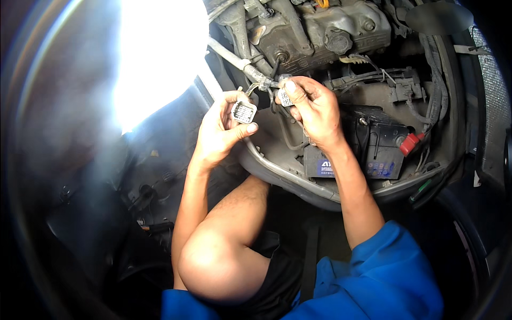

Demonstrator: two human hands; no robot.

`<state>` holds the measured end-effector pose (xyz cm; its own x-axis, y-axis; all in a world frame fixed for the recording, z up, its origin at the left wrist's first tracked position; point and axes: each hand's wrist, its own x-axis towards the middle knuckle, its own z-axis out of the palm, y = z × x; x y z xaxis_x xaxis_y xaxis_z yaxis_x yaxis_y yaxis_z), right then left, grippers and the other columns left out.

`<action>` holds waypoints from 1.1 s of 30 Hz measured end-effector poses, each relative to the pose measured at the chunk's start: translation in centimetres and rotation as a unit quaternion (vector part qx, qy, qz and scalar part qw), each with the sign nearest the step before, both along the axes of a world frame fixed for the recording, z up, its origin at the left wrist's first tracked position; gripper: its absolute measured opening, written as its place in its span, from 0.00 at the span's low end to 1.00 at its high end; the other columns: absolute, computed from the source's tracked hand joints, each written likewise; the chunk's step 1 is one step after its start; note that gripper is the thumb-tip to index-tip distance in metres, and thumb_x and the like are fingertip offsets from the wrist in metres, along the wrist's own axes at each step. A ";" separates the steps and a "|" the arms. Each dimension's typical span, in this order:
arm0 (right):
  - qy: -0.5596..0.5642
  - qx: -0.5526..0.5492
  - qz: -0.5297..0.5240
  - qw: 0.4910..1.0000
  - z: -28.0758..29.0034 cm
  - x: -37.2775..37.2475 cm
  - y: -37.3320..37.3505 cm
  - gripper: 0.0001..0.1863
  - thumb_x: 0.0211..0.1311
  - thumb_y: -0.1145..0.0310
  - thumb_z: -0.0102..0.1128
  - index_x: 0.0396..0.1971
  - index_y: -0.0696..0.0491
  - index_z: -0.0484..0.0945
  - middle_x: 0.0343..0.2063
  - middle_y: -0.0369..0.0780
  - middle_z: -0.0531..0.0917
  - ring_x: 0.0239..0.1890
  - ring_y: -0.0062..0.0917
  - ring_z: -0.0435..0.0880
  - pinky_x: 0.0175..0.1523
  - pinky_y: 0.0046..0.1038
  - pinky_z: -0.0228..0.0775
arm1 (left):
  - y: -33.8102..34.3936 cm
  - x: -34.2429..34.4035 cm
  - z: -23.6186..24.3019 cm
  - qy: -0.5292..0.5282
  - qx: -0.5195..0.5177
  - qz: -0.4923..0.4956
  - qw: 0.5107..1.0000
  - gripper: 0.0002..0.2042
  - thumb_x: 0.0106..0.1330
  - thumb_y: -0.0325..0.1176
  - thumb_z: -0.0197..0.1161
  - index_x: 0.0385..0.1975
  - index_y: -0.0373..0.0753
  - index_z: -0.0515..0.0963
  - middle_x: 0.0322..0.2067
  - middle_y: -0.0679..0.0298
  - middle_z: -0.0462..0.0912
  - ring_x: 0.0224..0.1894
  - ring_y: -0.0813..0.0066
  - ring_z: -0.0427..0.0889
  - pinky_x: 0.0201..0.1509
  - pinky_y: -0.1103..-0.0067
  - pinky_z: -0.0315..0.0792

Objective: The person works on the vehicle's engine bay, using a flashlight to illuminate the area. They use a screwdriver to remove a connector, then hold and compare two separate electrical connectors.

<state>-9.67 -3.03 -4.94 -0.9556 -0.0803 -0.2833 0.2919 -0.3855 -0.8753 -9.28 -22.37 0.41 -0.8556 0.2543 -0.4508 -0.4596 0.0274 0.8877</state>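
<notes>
Between the thumb and fingers of my left hand point(217, 133) is a squarish pale wiring connector point(244, 112), its pin side turned up toward me. Wires run from behind it toward the engine. My right hand point(316, 109) pinches a second, smaller pale connector point(285, 97) with rows of small holes in its face. The two connectors are apart, a short gap between them. A wiring harness point(265, 84) passes just beyond both hands. My right wrist is over the near left part of a black battery point(368, 141).
Beyond my hands lies a dusty engine point(341, 29) with a round cap point(338, 40). A red terminal cover point(410, 144) sits at the battery's right. The curved metal edge point(288, 180) of the opening runs nearest my bent knee point(213, 261). Bright light glares at upper left.
</notes>
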 end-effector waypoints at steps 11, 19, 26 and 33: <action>-0.042 -0.122 0.075 0.989 0.4 0.2 1.1 0.15 0.68 0.63 0.50 0.36 0.60 0.79 0.24 0.35 0.81 0.13 0.08 0.63 0.17 0.11 0.53 | 0.1 -0.1 -0.3 0.034 -0.042 -0.008 0.999 0.25 0.50 0.21 0.70 0.49 0.34 0.67 0.38 0.67 0.75 0.37 0.84 0.73 0.39 0.87 0.70; -0.003 -0.099 0.091 0.991 0.1 0.3 1.3 0.17 0.70 0.63 0.44 0.42 0.59 0.78 0.25 0.38 0.82 0.14 0.07 0.60 0.19 0.10 0.50 | 0.0 0.0 -0.7 0.050 -0.043 0.005 0.998 0.27 0.49 0.22 0.72 0.49 0.32 0.67 0.38 0.64 0.77 0.38 0.82 0.75 0.40 0.87 0.71; -0.005 -0.129 0.065 0.990 -0.3 0.3 0.9 0.13 0.68 0.66 0.48 0.39 0.59 0.78 0.23 0.37 0.81 0.12 0.05 0.59 0.16 0.10 0.48 | 0.0 0.1 -0.8 0.054 -0.047 0.011 0.997 0.27 0.48 0.22 0.72 0.49 0.33 0.67 0.38 0.63 0.78 0.38 0.82 0.76 0.40 0.87 0.71; -0.003 -0.130 0.069 0.989 -0.4 0.2 1.0 0.13 0.68 0.67 0.48 0.40 0.59 0.78 0.23 0.37 0.81 0.13 0.05 0.59 0.17 0.10 0.48 | 0.0 0.0 -0.6 0.047 -0.055 0.006 0.997 0.27 0.48 0.22 0.72 0.49 0.33 0.68 0.38 0.64 0.78 0.38 0.83 0.75 0.40 0.87 0.71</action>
<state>-9.42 -2.03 -5.36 -0.9292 -0.2799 -0.2414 0.3617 -0.5537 -0.7500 -9.24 -22.36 -0.16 -0.8986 0.1962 -0.3925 -0.3748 0.1219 0.9190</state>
